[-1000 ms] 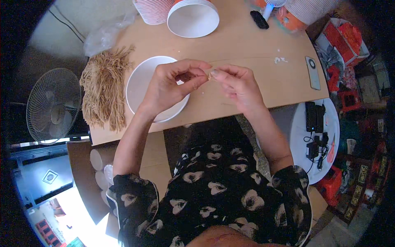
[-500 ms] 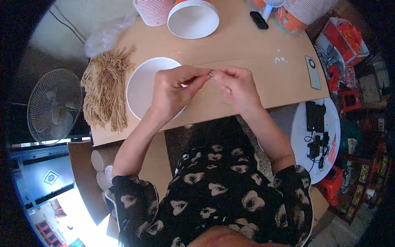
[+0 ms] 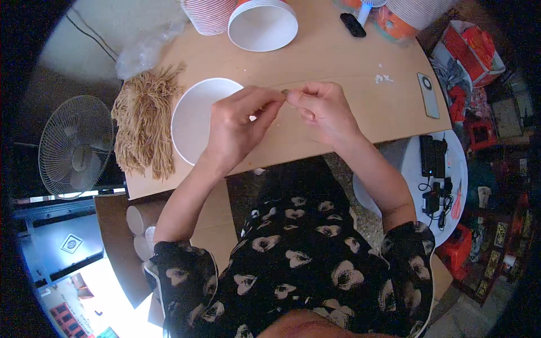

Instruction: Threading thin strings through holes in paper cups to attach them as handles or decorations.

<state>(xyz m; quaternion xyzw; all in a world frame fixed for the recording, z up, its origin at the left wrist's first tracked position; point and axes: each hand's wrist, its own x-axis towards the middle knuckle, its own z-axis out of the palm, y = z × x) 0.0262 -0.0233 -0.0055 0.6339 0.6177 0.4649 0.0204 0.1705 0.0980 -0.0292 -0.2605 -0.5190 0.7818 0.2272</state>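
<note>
Right forearm has swung outward since the earliest frame, and the left hand (image 3: pixel 239 115), its index finger and thumb parted then, has closed at the fingertips. It now meets the right hand (image 3: pixel 327 110) tip to tip above the brown flat-topped bench (image 3: pixel 338 62). Both hands are pinched together on what appears to be a small tan piece (image 3: pixel 285 92), mostly hidden by the fingers; its form cannot be told.

Progress, as judged: fingertip work is under way and not complete, since neither hand has let go. Left of the left hand lies a thick bundle of tan, cord-like strands (image 3: pixel 145 124), untouched; if the piece comes from it, much remains. Partly beneath the left hand stands a round white bowl (image 3: pixel 191 124), with no finished piece discernible in its visible part. Beyond the right hand, to its right, lie small white scraps (image 3: pixel 384 79), their origin undetermined.
</note>
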